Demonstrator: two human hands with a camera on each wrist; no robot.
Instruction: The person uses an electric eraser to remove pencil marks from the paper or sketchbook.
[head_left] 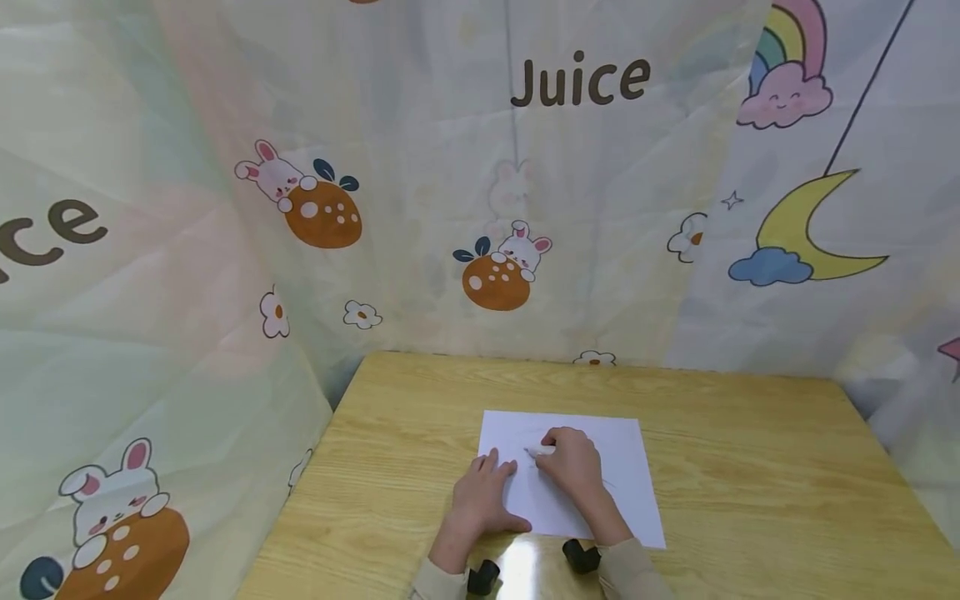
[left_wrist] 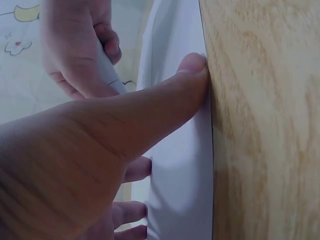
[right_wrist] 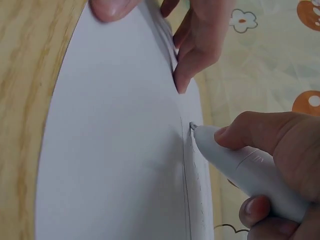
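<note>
Across the near-left of the white paper (head_left: 624, 462), left hand (head_left: 482, 498) is spread; right (head_left: 576, 467) pinches white pen (right_wrist: 245, 169). Keep paper flat, strokes light.

Paper (head_left: 555, 508): white, with thin dark lines
Pen (right_wrist: 240, 165): whitish grey, dark tip
Tabletop (head_left: 375, 467): yellow-brown, streaked wood grain
Sleeves (head_left: 636, 571): beige
Wrist pieces (head_left: 581, 557): black
Backdrop (head_left: 420, 125): pale cream and pastel, printed with white rabbits (head_left: 281, 177), white-spotted orange-brown fruits (head_left: 326, 227), yellow moon (head_left: 783, 217), rainbow (head_left: 808, 33), dark brown lettering (head_left: 577, 87)
</note>
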